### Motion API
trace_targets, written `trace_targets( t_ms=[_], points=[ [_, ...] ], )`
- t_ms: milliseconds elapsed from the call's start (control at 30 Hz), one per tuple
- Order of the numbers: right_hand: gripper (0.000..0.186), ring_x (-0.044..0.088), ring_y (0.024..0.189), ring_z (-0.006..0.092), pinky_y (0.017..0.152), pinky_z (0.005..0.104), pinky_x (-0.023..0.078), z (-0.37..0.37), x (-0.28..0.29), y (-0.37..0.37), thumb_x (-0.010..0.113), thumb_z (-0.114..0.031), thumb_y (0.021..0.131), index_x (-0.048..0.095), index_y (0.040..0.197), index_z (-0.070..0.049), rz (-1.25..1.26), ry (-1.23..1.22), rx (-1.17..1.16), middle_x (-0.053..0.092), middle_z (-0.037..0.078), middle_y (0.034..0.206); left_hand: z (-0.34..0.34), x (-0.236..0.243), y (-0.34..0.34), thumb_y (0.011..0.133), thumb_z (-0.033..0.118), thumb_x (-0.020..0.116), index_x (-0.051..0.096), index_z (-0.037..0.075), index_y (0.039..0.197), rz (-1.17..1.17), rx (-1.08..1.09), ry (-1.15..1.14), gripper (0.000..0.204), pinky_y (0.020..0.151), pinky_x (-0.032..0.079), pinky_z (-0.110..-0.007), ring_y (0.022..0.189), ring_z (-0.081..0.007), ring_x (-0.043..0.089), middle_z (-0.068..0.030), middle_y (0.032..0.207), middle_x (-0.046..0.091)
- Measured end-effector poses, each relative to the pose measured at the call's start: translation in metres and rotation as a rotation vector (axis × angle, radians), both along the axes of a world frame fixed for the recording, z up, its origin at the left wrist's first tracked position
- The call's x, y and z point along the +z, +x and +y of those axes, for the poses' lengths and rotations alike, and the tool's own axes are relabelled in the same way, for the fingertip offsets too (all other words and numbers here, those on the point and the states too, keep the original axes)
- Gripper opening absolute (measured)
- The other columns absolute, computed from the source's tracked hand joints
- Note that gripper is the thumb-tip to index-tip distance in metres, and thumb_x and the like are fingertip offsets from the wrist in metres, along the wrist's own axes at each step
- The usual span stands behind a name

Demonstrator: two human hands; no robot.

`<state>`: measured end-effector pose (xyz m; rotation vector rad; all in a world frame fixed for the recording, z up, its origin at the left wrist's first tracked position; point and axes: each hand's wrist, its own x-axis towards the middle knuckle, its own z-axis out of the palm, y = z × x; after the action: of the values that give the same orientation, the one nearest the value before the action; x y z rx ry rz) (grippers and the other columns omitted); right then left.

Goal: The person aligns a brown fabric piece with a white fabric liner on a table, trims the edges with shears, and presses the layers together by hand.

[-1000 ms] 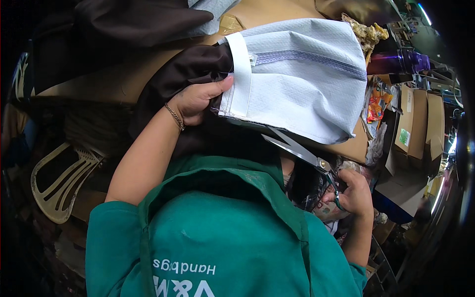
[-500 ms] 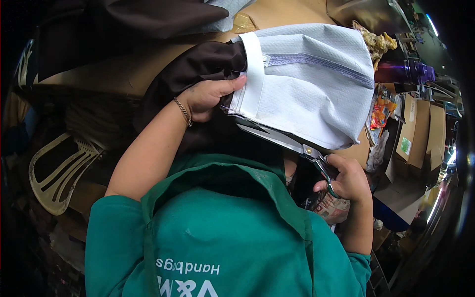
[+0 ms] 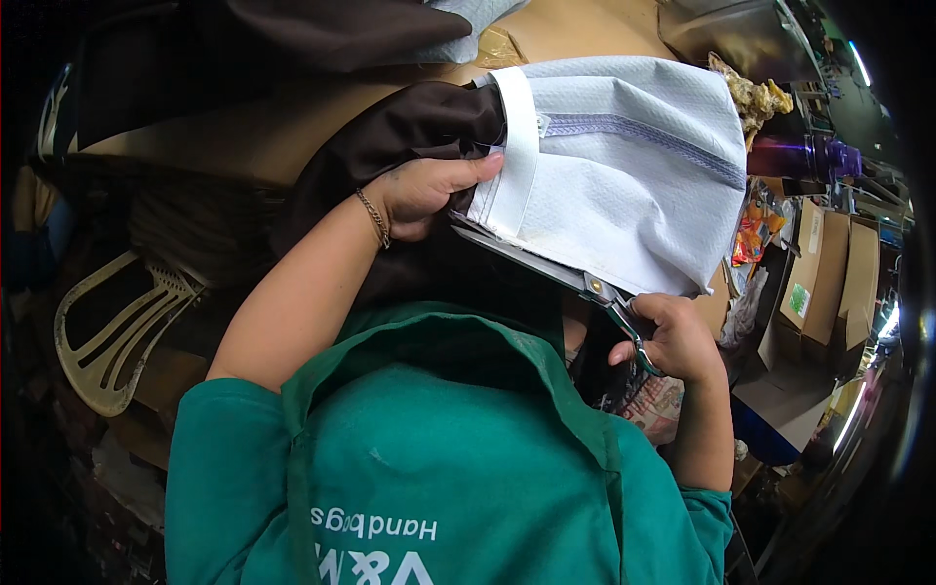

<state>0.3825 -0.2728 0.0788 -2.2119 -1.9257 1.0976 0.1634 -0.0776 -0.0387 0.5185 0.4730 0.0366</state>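
Note:
My left hand grips the edge of a sewn fabric bag piece, its thumb on top and the other fingers hidden underneath. White textured lining faces up, with a pale purple zipper across it and a white band along its left edge. Dark brown fabric bunches out from that edge. In my right hand is a pair of metal scissors, thumb and fingers around the handles. Their blades lie along the near edge of the lining, tips close to my left hand. The blades look nearly closed.
A tan tabletop lies beyond the bag piece, with more dark fabric at far left. A purple bottle and open cardboard boxes stand to the right. At left is a plastic chair.
The scissor blades have come closer together along the near edge, and their tips have shifted slightly left. Both hands keep their hold; the bag piece sits slightly farther right in view.

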Motion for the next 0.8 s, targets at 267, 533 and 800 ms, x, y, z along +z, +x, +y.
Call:
trace_targets(
  t_ms=[267, 533, 800],
  points=[
    [0.05, 0.052, 0.051, 0.0219, 0.047, 0.0324, 0.038, -0.016, -0.009, 0.004, 0.078, -0.043, 0.054, 0.055, 0.068, 0.0, 0.137, 0.287, -0.113, 0.05, 0.006, 0.055, 0.0, 0.0, -0.002, 0.092, 0.031, 0.045, 0.052, 0.001, 0.114, 0.011, 0.012, 0.003, 0.038, 0.087, 0.044, -0.03, 0.097, -0.0164, 0.057, -0.0082, 0.107, 0.059],
    [0.039, 0.046, 0.052, 0.0048, 0.041, 0.0177, 0.041, -0.169, -0.025, 0.047, 0.071, -0.038, 0.073, 0.054, 0.083, -0.004, 0.313, 0.68, -1.194, 0.047, -0.002, 0.06, -0.004, -0.007, -0.001, 0.092, 0.029, 0.044, 0.05, -0.001, 0.116, 0.05, 0.055, -0.008, 0.038, 0.089, 0.044, -0.032, 0.099, -0.0176, 0.057, -0.0089, 0.111, 0.058],
    [0.048, 0.047, 0.051, 0.0189, 0.051, 0.0355, 0.038, -0.156, -0.08, 0.097, 0.075, -0.04, 0.065, 0.054, 0.061, 0.003, -0.45, 0.319, -1.086, 0.05, 0.014, 0.053, -0.005, -0.007, 0.0, 0.092, 0.026, 0.043, 0.047, 0.0, 0.12, 0.013, 0.126, 0.017, 0.038, 0.091, 0.043, -0.033, 0.103, -0.0201, 0.055, -0.0096, 0.114, 0.055]
  ],
)
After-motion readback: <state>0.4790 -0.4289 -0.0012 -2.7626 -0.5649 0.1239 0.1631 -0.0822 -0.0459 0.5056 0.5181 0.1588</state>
